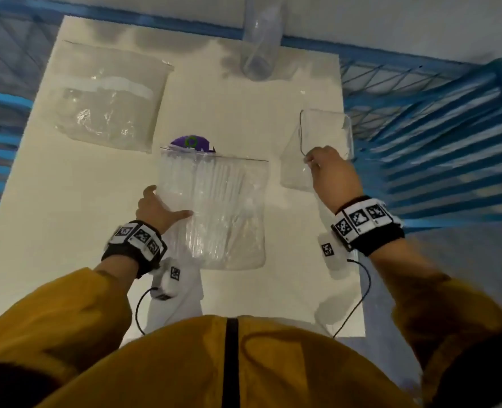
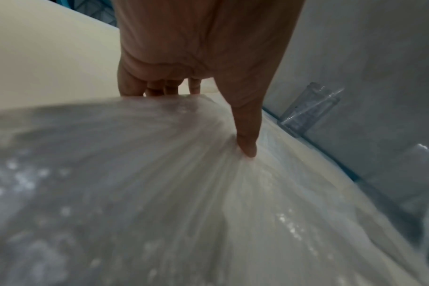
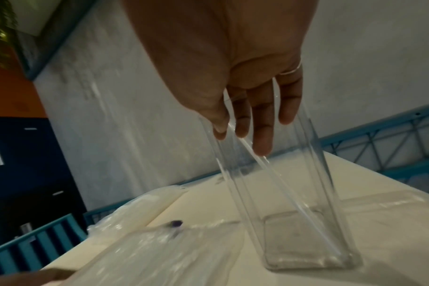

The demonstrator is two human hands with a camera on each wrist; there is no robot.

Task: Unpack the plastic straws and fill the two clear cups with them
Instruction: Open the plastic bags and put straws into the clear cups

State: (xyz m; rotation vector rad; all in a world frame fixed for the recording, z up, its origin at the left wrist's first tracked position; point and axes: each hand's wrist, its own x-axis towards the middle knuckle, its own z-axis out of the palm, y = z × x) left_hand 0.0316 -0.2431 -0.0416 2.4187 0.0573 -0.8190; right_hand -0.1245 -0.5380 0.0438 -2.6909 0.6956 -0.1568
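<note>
A clear bag of plastic straws [image 1: 214,207] lies mid-table, with a purple label [image 1: 192,141] at its far end. My left hand [image 1: 167,201] grips the bag's left edge, thumb [image 2: 245,135] pressed on top and fingers tucked under the bag of straws [image 2: 159,193]. To the right stands a square clear cup [image 1: 317,136], slightly tilted. My right hand [image 1: 313,160] holds its near wall at the rim. In the right wrist view the thumb is outside and the fingers [image 3: 262,135] inside the cup [image 3: 306,232]; a thin clear straw seems to lean within it. A second clear cup [image 1: 260,39] stands at the far edge.
A second, flatter plastic bag [image 1: 108,92] lies at the far left of the white table [image 1: 67,231]. Blue metal railing [image 1: 435,128] runs close along the table's right and far sides. The far cup [image 2: 309,108] shows beyond the left thumb.
</note>
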